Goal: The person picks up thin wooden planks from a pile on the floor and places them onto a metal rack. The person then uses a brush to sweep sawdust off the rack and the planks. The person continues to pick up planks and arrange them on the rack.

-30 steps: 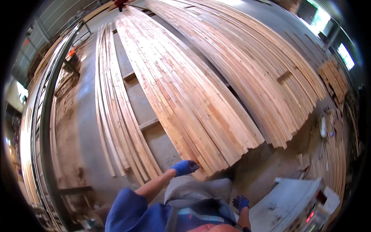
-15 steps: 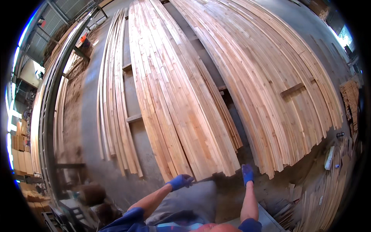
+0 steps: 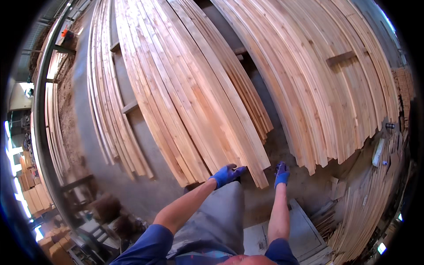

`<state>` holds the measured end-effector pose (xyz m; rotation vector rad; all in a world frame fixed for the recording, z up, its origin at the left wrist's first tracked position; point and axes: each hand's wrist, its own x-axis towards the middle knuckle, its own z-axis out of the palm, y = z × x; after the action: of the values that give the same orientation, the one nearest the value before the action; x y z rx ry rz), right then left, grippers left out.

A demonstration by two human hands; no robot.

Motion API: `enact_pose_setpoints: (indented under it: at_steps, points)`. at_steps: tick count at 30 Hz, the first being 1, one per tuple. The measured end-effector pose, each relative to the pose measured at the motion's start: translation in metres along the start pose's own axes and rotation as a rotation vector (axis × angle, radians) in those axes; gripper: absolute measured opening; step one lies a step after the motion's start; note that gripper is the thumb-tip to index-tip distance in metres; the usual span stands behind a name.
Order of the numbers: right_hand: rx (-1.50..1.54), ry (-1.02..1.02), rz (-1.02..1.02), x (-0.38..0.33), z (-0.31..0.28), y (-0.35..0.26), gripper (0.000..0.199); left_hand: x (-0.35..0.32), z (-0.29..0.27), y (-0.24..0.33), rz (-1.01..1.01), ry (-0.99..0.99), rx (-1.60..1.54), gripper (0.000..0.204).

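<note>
My left hand (image 3: 226, 176), in a blue glove, is at the near ends of the middle stack of long wooden planks (image 3: 190, 101). Its thumb and fingers are apart and point to the right, close to the plank ends; whether they touch the wood I cannot tell. Just right of it, a plank (image 3: 258, 176) at the stack's edge sticks out nearer to me than its neighbours. My right hand (image 3: 281, 175), also blue-gloved, hovers over the gap between the middle and right stacks. Its fingers are loosely bent, with nothing visible in them.
A wide stack of planks (image 3: 318, 88) lies on the right, a narrower row of planks (image 3: 110, 101) on the left. Wooden crosspieces (image 3: 130, 107) lie beneath. A metal rail (image 3: 42, 119) runs along the left. Scrap strips (image 3: 366, 212) lie at the lower right, by a pale metal panel (image 3: 296, 232).
My view has shifted nearer to the stacks and to the right. My left hand has moved right along the plank ends. A right-edge plank now juts out towards me.
</note>
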<state>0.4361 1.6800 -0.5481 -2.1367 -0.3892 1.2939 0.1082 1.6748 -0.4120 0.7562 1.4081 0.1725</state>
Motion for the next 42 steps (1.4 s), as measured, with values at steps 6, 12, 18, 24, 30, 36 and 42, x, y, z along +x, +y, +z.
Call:
enact_pose_setpoints:
  at_steps: [6, 12, 18, 24, 30, 36, 42]
  points:
    - [-0.179, -0.327, 0.406, 0.058, 0.015, 0.05, 0.032, 0.062, 0.046, 0.014, -0.056, 0.038, 0.02, 0.078]
    - [0.115, -0.668, 0.26, 0.106, 0.058, 0.142, 0.038, 0.101, 0.076, -0.019, 0.121, 0.089, -0.211, 0.067]
    - [-0.299, -0.585, 0.212, 0.104, 0.075, 0.157, 0.04, 0.107, 0.063, -0.03, 0.229, -0.024, -0.244, 0.058]
    - [-0.487, -0.556, 0.134, 0.098, 0.079, 0.158, 0.042, 0.104, 0.051, -0.042, 0.199, -0.122, -0.175, 0.055]
    - [-0.69, -0.536, 0.036, 0.07, 0.08, 0.145, 0.044, 0.082, 0.041, -0.067, 0.296, -0.179, -0.304, 0.052]
    - [-1.013, -0.44, 0.018, 0.027, 0.074, 0.123, 0.046, 0.036, 0.028, -0.071, 0.374, -0.259, -0.396, 0.058]
    - [-0.364, -0.542, -0.374, -0.002, 0.059, 0.135, 0.028, -0.001, 0.034, -0.075, 0.256, -0.224, -0.387, 0.062]
